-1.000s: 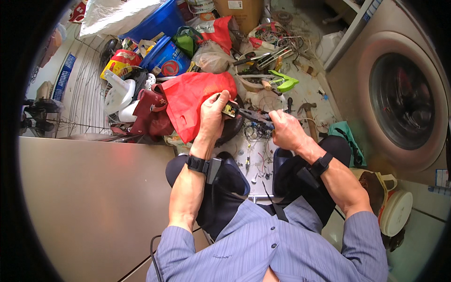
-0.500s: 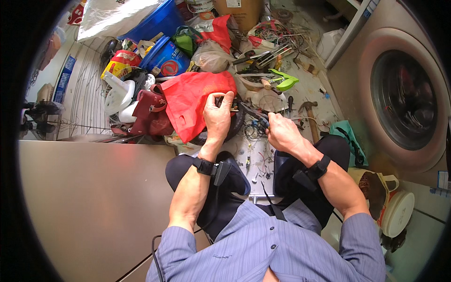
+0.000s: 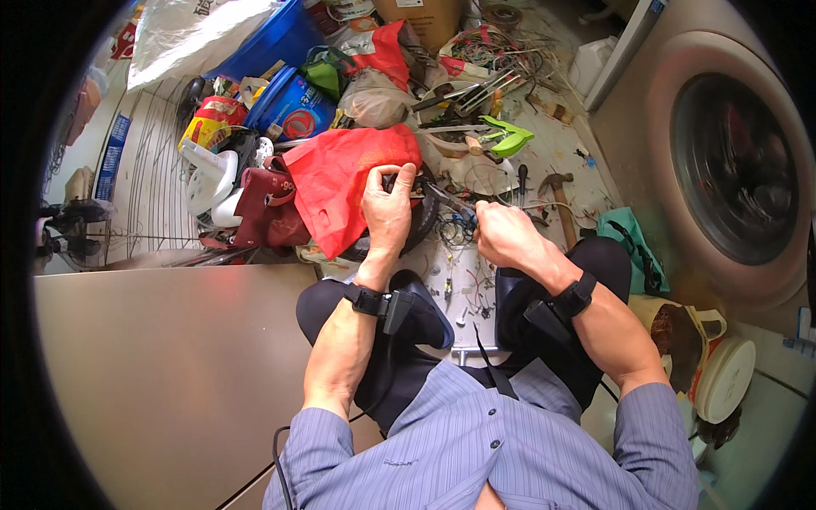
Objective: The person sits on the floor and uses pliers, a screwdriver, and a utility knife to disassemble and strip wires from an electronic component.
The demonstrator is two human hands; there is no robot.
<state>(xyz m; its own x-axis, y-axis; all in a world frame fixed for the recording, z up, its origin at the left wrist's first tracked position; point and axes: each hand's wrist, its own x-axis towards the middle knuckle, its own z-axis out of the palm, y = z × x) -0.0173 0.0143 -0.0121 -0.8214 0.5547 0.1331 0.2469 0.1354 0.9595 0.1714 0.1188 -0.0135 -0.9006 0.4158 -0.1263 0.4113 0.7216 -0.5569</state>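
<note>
My left hand (image 3: 387, 204) is closed on a small electronic part (image 3: 416, 198), now mostly hidden behind the hand; a red plastic bag (image 3: 327, 187) lies just beyond and left of it. My right hand (image 3: 506, 229) grips dark-handled pliers (image 3: 450, 197), whose jaws reach up-left to the part at my left hand. Below the pliers a tangle of black wires (image 3: 455, 234) lies on the littered floor, and a hammer (image 3: 561, 200) lies to the right of my right hand.
A washing machine (image 3: 633, 153) stands at right, a metal panel (image 3: 170, 357) at lower left. Blue tubs (image 3: 293, 106), bags, tools and wires crowd the far floor. A green grabber (image 3: 510, 136) lies among them, and a pail (image 3: 724, 378) is by my right leg.
My left hand has turned so its back covers more of the small part. My right hand has moved slightly left with the pliers.
</note>
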